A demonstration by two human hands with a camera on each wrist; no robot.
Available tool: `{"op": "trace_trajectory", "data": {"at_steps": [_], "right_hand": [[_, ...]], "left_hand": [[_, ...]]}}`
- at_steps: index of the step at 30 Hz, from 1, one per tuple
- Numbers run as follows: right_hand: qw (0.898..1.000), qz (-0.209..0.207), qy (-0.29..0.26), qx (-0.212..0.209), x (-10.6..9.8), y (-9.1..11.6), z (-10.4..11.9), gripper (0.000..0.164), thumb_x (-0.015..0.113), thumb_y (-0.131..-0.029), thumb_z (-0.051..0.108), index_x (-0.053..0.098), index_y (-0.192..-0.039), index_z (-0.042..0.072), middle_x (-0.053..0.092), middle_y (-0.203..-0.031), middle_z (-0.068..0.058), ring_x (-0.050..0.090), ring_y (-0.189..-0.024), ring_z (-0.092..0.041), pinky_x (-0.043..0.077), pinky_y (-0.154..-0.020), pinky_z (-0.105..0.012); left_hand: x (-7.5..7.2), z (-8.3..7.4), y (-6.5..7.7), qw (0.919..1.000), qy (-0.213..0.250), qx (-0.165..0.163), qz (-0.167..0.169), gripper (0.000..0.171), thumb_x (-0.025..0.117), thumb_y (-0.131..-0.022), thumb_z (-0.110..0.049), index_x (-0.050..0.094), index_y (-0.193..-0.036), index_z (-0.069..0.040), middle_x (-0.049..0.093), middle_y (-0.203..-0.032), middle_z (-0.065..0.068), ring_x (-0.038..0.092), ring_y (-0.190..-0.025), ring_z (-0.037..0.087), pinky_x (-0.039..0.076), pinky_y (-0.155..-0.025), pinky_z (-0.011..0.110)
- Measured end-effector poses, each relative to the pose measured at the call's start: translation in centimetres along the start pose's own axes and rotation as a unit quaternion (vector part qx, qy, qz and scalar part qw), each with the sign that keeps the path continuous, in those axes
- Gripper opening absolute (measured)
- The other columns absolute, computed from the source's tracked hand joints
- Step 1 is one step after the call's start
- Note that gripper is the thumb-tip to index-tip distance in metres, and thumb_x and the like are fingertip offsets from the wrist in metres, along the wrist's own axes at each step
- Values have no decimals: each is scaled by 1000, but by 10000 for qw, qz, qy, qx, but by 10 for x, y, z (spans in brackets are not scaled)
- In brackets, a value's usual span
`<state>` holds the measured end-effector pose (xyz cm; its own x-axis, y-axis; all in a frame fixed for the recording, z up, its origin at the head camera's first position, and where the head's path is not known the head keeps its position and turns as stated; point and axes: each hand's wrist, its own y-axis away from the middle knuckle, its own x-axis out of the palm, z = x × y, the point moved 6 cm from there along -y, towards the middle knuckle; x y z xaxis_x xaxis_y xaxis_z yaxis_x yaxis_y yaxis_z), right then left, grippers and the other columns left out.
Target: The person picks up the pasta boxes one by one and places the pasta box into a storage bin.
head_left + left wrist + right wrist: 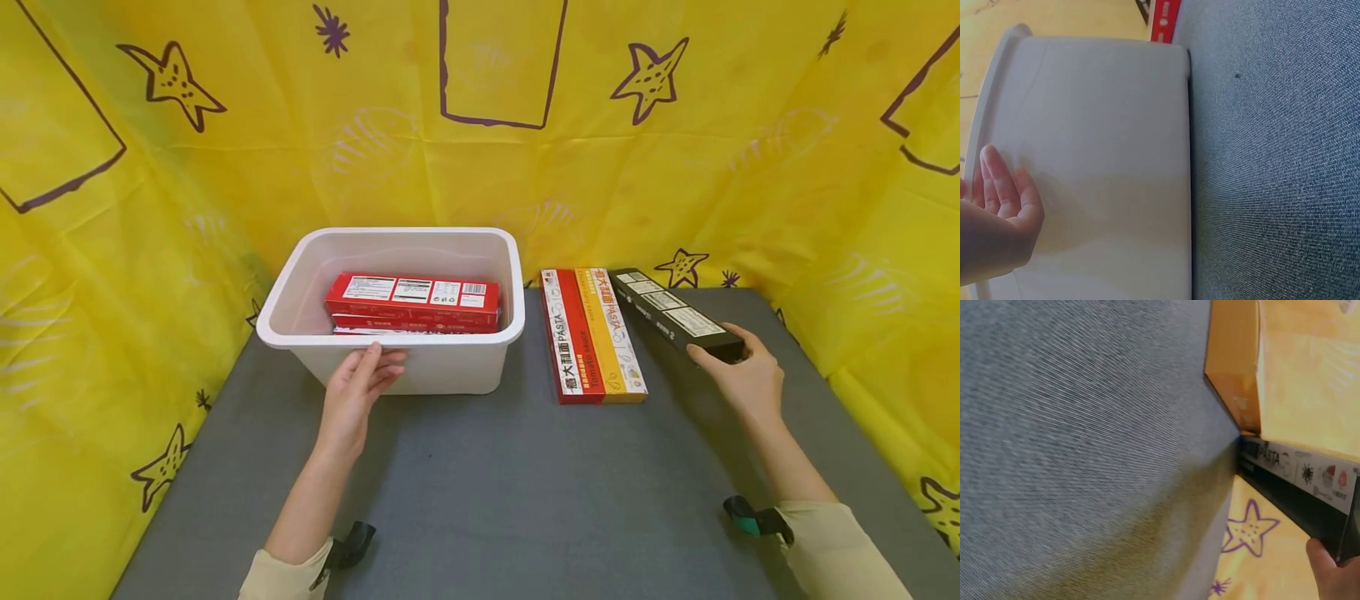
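sleeve (836, 546), rt hand (752, 379) gripping blk box (671, 307) (tilted)

Starfish-printed yellow cloth (262, 167) behind gray tabletop (510, 483)

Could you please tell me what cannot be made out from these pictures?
- Head view: the floor of the bin is hidden by its front wall and the red boxes inside.
- Head view: the fine print on the black box is too small to read.
- Left wrist view: the left edge crops the left hand.
- Right wrist view: the right and bottom edges crop the right hand.
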<state>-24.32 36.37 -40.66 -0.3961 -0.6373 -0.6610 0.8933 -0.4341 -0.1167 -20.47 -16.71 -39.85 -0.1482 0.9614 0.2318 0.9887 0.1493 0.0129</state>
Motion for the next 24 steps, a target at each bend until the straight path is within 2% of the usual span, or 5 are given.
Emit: {"op": "trace_trajectory", "data": {"at_steps": [3, 9, 13, 16, 24], "right_hand": [[9994, -308, -98, 93, -7, -2, 2, 71, 79, -76, 48, 56, -138, 21, 67, -107, -4, 52, -87, -11, 38, -67, -23], [9966, -672, -448, 144, -18, -7, 9, 63, 81, -75, 44, 62, -131, 23, 57, -78, 22, 50, -69, 3, 39, -60, -17], [9949, -785, -627, 121, -21, -12, 15, 60, 81, -74, 45, 64, -129, 25, 56, -77, 26, 51, -66, 4, 39, -59, -16], [9922, -899, -860, 108, -22, -16, 18, 58, 83, -73, 42, 65, -126, 25, 59, -80, 23, 53, -64, 5, 39, -59, -15], [9733, -1036, -2038, 195, -30, -16, 26, 51, 85, -74, 22, 67, -122, 20, 63, -82, 18, 55, -63, 0, 42, -53, -9]], "left_hand": [[0, 0, 0, 10000, 6, -9, 3, 30, 55, -101, -31, 58, -107, -2, 73, -95, -3, 68, -86, 13, 51, -91, 27], [1, 0, 0, 10000, 26, -17, -3, 30, 55, -101, -31, 58, -108, -2, 73, -95, -4, 68, -86, 13, 51, -91, 27], [0, -1, -1, 10000, 42, 19, 10, 31, 55, -101, -31, 58, -109, -2, 73, -96, -3, 68, -88, 15, 51, -91, 27], [0, -2, -1, 10000, 42, 33, 28, 31, 54, -101, -31, 57, -110, -1, 72, -97, -3, 68, -89, 16, 51, -92, 27], [1, 0, -1, 10000, 29, -33, 24, 32, 54, -101, -31, 57, -110, -1, 73, -96, -3, 68, -88, 14, 51, -91, 27]]}}
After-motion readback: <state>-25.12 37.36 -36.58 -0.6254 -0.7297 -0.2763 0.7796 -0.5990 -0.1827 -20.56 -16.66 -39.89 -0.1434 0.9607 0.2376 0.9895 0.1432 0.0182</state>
